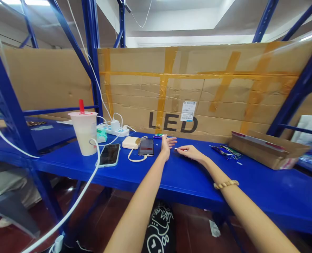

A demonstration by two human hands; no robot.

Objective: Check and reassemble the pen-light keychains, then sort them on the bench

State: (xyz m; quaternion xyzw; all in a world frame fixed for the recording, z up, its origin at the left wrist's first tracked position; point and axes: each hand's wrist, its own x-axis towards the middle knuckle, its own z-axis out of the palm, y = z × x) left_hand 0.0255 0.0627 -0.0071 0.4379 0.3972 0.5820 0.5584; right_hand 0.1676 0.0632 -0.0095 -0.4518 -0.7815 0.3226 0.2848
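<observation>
My left hand (167, 147) rests on edge on the blue table, fingers stretched out to the right and apart, with nothing visible in them. Just behind it lies a small bunch of coloured pens (158, 136). My right hand (190, 153) is closed low over the table, pinching a slim red pen (181, 149) whose tip points toward my left hand; most of it is hidden by the fingers. Farther right, several loose pens or pen parts (226, 152) in blue, green and black lie in a heap.
An open cardboard box (268, 149) stands at the right. To the left are a dark phone (145, 147) cabled to a white power bank (131, 142), another phone (109, 155), a drink cup (84, 133) and a power strip (116, 130). A cardboard wall (134, 95) closes the back.
</observation>
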